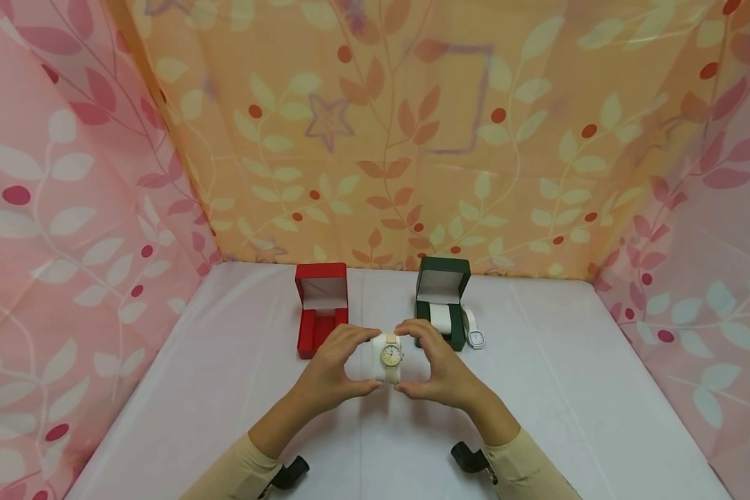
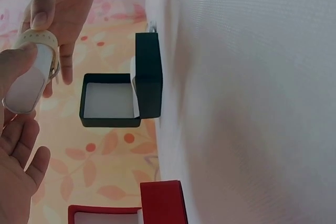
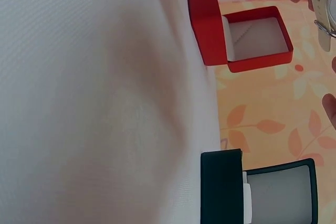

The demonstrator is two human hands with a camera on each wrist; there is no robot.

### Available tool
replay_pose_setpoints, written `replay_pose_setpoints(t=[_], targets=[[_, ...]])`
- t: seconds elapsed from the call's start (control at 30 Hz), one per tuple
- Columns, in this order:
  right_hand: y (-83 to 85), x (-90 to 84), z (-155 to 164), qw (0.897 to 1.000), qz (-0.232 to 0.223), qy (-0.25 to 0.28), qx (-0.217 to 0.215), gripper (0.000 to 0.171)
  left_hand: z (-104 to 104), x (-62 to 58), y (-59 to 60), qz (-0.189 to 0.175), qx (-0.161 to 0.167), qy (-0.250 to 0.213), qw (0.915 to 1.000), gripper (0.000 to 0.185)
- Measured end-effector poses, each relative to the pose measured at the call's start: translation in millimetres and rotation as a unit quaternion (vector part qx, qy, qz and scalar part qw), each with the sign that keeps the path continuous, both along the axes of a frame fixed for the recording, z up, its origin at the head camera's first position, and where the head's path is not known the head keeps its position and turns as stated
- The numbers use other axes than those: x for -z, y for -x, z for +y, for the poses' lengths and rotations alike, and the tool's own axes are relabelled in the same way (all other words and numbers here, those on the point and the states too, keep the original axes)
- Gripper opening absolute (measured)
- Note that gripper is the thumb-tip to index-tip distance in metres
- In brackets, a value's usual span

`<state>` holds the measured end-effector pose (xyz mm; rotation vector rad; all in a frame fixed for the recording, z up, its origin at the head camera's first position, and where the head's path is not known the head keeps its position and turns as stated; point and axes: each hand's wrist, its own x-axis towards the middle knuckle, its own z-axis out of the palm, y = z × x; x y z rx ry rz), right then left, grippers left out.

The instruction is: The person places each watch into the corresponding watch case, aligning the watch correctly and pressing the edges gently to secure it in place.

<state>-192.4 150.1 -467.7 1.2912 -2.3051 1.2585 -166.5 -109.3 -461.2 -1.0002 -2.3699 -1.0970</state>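
Watch dial too small; red box cut off.

boxes: 2, red box; green box | watches: 2, held watch; white watch | cushions: 2

Two forearms in cream sleeves reach forward over the table and meet at the centre. The left hand and right hand face each other, fingers arched above and thumbs below, pinching a small item between them.

Open red box, green box
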Motion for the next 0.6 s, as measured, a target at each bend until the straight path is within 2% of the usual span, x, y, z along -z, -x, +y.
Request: replay_pose_setpoints(t=[0.13, 0.33, 0.6], targets=[[0.2, 1.4, -0.1, 1.0, 0.006, -0.006, 0.001, 0.087, 0.3, 0.8, 0.0, 0.009, -0.003, 0.007, 0.9999, 0.081], [-1.5, 4.0, -1.9, 1.0, -0.01, -0.005, 0.003, 0.086, 0.8, 2.2, -1.0, 0.0, -0.005, 0.006, 1.0, 0.08], [0.3, 3.8, -4.6, 1.0, 0.004, 0.001, -0.004, 0.086, 0.8, 2.3, -0.9, 0.007, -0.003, 0.01, 0.9999, 0.082]])
